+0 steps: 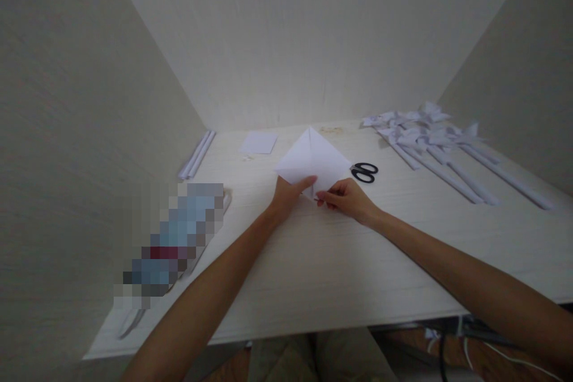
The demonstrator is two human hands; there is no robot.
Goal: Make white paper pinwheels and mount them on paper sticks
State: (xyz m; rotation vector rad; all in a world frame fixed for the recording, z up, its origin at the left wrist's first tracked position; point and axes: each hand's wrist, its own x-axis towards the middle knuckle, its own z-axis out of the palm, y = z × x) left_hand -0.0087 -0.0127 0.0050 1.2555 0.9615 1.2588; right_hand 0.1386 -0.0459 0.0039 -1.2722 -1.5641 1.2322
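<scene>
A square sheet of white paper (312,155) is held up over the middle of the table, one corner pointing away from me and a crease down its centre. My left hand (290,191) grips it near the lower left edge, thumb on top and the other fingers hidden beneath. At the near corner, my right hand (344,198) is closed with thumb and fingers pinched together. Something small and dark shows at those fingertips, too small to name. Black-handled scissors (364,172) lie just beyond the right hand.
Several paper pinwheels (421,140) on rolled paper sticks lie at the back right. A stack of white paper squares (259,142) and paper rolls (197,155) rest at the back left. A blurred-out object (179,239) lies on the white table (313,286). Walls enclose three sides.
</scene>
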